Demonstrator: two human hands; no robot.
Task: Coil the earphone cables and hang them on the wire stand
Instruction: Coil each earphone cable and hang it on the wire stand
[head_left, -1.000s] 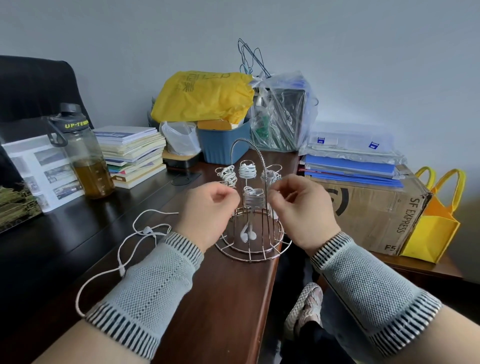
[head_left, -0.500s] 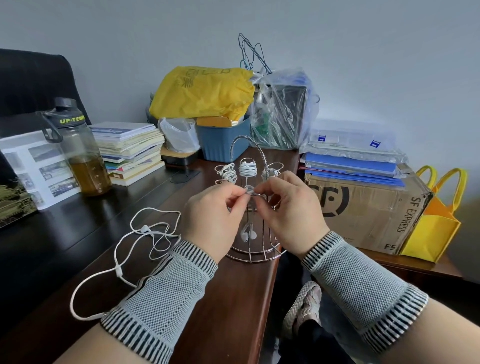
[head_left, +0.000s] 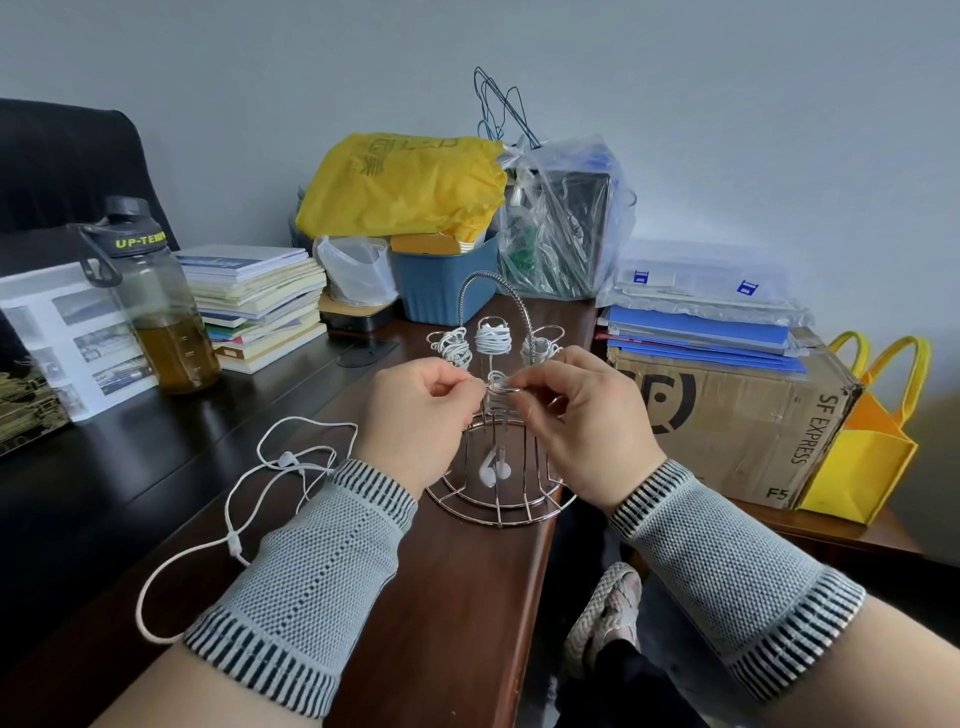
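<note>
Coiled earphone cable (head_left: 497, 387), white, sat at the front hook of the wire stand (head_left: 500, 467), with its two earbuds (head_left: 494, 469) hanging down inside the stand's ring base. Left hand (head_left: 415, 415) had fingers curled, thumb and forefinger pinching the coil from the left; right hand (head_left: 582, 421) likewise curled, pinching the same coil from the right. Three more coiled bundles hung on the upper hooks: left coil (head_left: 451, 347), middle coil (head_left: 493, 339), right coil (head_left: 541, 347), below the stand's arched handle (head_left: 496, 291). Stand was chromed wire, upright, near the right edge of the dark wooden desk (head_left: 457, 597). One loose earphone cable (head_left: 244, 519), uncoiled, lay on the desk left of the stand, partly under the left sleeve (head_left: 306, 582). Behind: water bottle (head_left: 150, 306) with amber liquid, stack of books (head_left: 260, 301), blue bin (head_left: 441, 280) under a yellow bag (head_left: 405, 187), clear plastic bag (head_left: 566, 223). To the right, cardboard box (head_left: 727, 415) marked SF EXPRESS, with blue folders (head_left: 701, 338) on top, and a yellow tote (head_left: 867, 457) beside it. Wall was plain grey.
</note>
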